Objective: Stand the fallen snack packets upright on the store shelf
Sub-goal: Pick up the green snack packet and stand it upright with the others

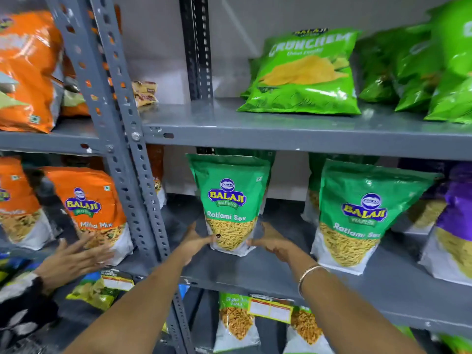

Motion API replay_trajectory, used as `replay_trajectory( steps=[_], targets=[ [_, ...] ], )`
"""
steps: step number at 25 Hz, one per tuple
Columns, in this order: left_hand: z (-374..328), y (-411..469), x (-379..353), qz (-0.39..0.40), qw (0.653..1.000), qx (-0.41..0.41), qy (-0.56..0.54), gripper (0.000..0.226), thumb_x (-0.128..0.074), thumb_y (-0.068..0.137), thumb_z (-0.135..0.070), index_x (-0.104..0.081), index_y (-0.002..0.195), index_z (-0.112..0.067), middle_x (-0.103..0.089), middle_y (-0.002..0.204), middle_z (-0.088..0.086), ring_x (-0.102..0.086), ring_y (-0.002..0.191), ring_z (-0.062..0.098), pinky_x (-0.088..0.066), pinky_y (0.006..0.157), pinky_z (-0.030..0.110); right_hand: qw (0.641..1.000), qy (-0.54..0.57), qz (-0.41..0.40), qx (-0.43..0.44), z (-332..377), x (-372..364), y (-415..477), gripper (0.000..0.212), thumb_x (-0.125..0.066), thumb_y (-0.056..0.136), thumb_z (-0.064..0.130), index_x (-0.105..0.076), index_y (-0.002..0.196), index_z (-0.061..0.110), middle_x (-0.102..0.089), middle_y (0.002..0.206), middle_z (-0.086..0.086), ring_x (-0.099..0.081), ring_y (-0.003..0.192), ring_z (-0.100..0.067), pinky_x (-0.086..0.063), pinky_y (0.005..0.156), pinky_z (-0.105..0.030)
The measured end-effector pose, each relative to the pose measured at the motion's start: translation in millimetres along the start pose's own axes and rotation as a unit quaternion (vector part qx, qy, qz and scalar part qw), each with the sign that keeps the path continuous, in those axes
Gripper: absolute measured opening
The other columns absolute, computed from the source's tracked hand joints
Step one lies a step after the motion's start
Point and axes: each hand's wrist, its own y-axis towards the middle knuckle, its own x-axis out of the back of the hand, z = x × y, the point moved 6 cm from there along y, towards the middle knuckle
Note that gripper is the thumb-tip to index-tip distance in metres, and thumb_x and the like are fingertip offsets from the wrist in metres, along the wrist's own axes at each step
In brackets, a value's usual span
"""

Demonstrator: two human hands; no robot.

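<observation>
Hands flank upright Ratlami Sev packet, long axis vertical.

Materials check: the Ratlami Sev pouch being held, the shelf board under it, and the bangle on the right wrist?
Ratlami Sev pouch: looks like glossy plastic film, with sheen, soft creases and what seems a clear window showing the sev.
Shelf board: likely grey painted steel, with a folded front lip and bolted slotted uprights.
Bangle: thin, gold-coloured and shiny, probably metal; cannot confirm.
</observation>
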Motion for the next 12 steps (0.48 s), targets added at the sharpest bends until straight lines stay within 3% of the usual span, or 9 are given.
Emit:
replay_trajectory(
  steps=[2, 4, 6, 9, 12],
  targets=[
    [1.4, 12.9, -8.1, 0.055, 0.998, -0.011, 0.001, 0.085, -0.067, 0.081, -0.004, -0.015, 0.147, -0.005, -0.026, 0.155, 0.009, -0.03, 0.139, 0.022, -0.03, 0.108, 0.032, 0.997, 0.073, -0.031, 0.026, -4.7, -19.2, 18.4, 0.069, -0.072, 0.074, -0.004, -0.038, 0.133, 0.003, -0.052, 0.133, -0.006, -0.049, 0.126, -0.022, -0.045, 0.094, -0.026],
    [4.4, 16.6, -17.2, 0.088, 0.996, -0.016, -0.006, 0.069, -0.064, 0.081, 0.003, -0.028, 0.139, 0.001, -0.039, 0.147, 0.014, -0.045, 0.123, 0.02, -0.037, 0.096, 0.029, 0.99, 0.119, -0.068, 0.042, -10.0, -30.2, 25.9, 0.073, -0.072, 0.069, -0.011, -0.038, 0.132, 0.001, -0.054, 0.129, -0.009, -0.052, 0.118, -0.022, -0.043, 0.097, -0.031],
    [10.5, 22.4, -17.1, 0.068, 0.997, -0.027, 0.0, 0.06, -0.068, 0.079, 0.0, -0.038, 0.131, 0.001, -0.049, 0.14, 0.016, -0.051, 0.119, 0.024, -0.04, 0.089, 0.028, 0.984, 0.135, -0.102, 0.047, -7.3, -31.7, 20.1, 0.075, -0.072, 0.067, -0.013, -0.037, 0.132, 0.001, -0.054, 0.124, -0.007, -0.05, 0.117, -0.019, -0.045, 0.095, -0.028],
    [19.0, 20.5, -13.6, 0.051, 0.997, -0.029, 0.05, 0.058, -0.075, 0.074, -0.014, -0.046, 0.124, -0.003, -0.058, 0.129, 0.009, -0.055, 0.118, 0.027, -0.044, 0.089, 0.029, 0.987, 0.122, -0.096, 0.046, -8.8, -30.0, 9.2, 0.079, -0.073, 0.068, -0.012, -0.034, 0.135, 0.001, -0.052, 0.127, -0.006, -0.049, 0.118, -0.018, -0.049, 0.087, -0.018],
    [29.4, 10.4, -10.8, 0.066, 0.994, -0.019, 0.087, 0.071, -0.08, 0.066, -0.027, -0.046, 0.124, -0.006, -0.059, 0.129, 0.01, -0.056, 0.117, 0.028, -0.046, 0.099, 0.039, 0.993, 0.062, -0.096, 0.02, -17.8, -29.5, -5.4, 0.092, -0.086, 0.056, 0.013, -0.038, 0.135, 0.008, -0.055, 0.135, -0.011, -0.052, 0.125, -0.026, -0.044, 0.106, -0.041]
  ],
)
